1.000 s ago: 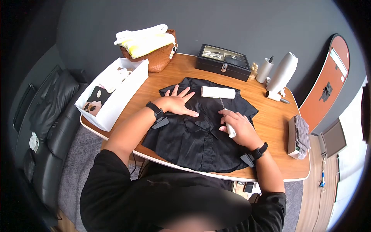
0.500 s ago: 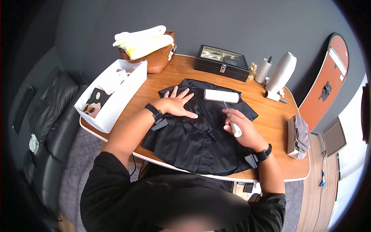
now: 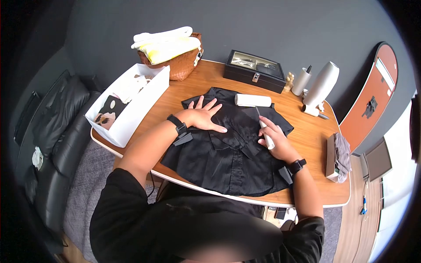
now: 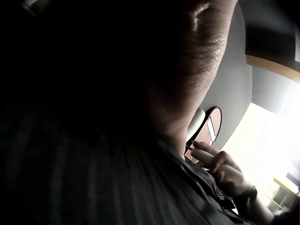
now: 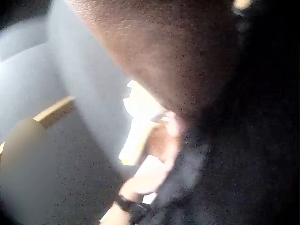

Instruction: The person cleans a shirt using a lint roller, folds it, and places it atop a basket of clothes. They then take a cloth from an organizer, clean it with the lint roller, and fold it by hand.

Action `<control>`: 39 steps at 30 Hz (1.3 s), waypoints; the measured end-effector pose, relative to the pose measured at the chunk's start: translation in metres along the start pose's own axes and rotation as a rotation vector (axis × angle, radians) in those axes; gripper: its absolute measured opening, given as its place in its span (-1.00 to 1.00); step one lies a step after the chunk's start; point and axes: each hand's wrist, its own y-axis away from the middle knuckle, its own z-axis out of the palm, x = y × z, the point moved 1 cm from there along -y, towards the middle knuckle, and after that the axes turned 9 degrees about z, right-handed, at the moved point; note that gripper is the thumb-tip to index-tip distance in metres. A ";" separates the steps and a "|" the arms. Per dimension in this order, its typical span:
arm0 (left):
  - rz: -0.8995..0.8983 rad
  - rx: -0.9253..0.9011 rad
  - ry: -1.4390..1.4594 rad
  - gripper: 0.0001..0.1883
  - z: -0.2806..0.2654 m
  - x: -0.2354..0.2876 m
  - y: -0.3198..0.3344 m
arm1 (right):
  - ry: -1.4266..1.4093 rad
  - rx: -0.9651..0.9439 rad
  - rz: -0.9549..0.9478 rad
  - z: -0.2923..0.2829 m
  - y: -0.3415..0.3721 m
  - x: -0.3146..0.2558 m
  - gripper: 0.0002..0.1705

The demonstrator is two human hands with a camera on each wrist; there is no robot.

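A black short-sleeved shirt [image 3: 219, 162] with fine stripes lies spread on the wooden table. My left hand [image 3: 201, 118] rests flat on its upper left part, fingers spread. In my right hand [image 3: 280, 142] I grip the white handle of a lint roller [image 3: 253, 100]. The roller's white cylinder lies across the shirt's upper right, by the collar and shoulder edge. From the left wrist view, the right hand [image 4: 229, 176] shows with fingers curled round the handle. The right wrist view is mostly filled by my own hand, with the left hand [image 5: 150, 180] beyond it.
A white open box [image 3: 144, 105] with cloth items stands at the left. Behind it is a brown woven basket [image 3: 182, 65] topped by a white and yellow towel [image 3: 171, 48]. A black glasses case [image 3: 254, 72] and a silver hair dryer [image 3: 321, 85] stand at the back; a tissue box [image 3: 337, 158] sits right.
The lint roller and my right hand have shifted to the right across the shirt, the cylinder ending nearer its far edge. My left hand stays in place.
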 end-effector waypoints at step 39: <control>-0.043 -0.015 0.017 0.36 0.001 0.007 0.000 | -0.069 -0.060 0.212 -0.021 0.012 0.003 -0.39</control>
